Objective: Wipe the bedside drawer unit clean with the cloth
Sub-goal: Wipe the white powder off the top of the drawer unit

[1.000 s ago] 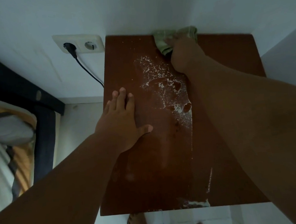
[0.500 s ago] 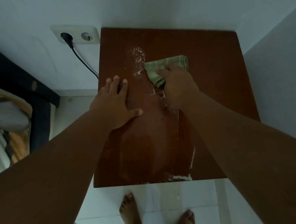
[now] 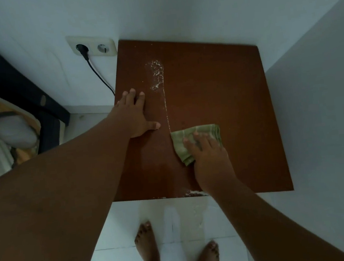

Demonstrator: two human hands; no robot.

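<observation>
The bedside drawer unit's reddish-brown top [image 3: 226, 86] fills the middle of the head view, set in a white corner. A folded green cloth [image 3: 191, 136] lies on it near the middle, and my right hand [image 3: 210, 158] presses down on the cloth with fingers spread. My left hand [image 3: 135, 115] rests flat on the top near its left edge, fingers apart, holding nothing. A patch of white powder [image 3: 156, 72] sits toward the back, with a thin white line running forward from it. More white residue [image 3: 194, 192] lies at the front edge.
A double wall socket [image 3: 94, 46] with a black plug and cable is left of the unit. A dark bed frame [image 3: 14, 91] with bedding stands at far left. White walls close in behind and at right. My bare feet [image 3: 147, 245] stand on white floor tiles.
My right hand has dragged the cloth from the back edge toward the front, sweeping most of the powder off the middle. The left hand has stayed planted near the left edge.
</observation>
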